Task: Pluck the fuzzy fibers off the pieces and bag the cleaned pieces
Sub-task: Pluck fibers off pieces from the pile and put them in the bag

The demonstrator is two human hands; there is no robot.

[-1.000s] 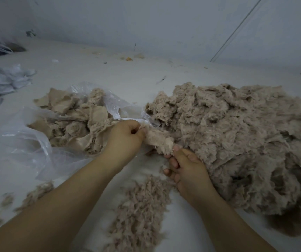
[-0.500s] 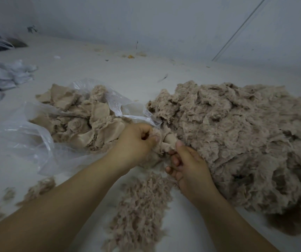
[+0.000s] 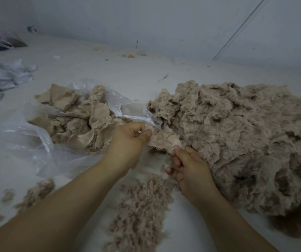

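Observation:
A beige fuzzy fabric piece (image 3: 164, 140) is stretched between both hands. My left hand (image 3: 129, 142) grips its left end with curled fingers and thumb. My right hand (image 3: 188, 164) pinches its lower right edge. A clear plastic bag (image 3: 37, 142) lies open at the left, holding several smooth beige cleaned pieces (image 3: 84, 120). A big heap of fuzzy pieces (image 3: 237, 135) fills the right side. Plucked fibers (image 3: 142, 211) form a loose pile on the white surface below my hands.
More fiber tufts (image 3: 37, 191) lie scattered at the lower left. Pale grey bags or cloths (image 3: 2, 77) sit at the far left. A grey wall (image 3: 164, 24) rises behind the white surface, with small debris (image 3: 130, 55) along its base.
The piece has been turned and spread out between my hands, showing its smooth backing. My right hand shifted slightly down and right along the edge.

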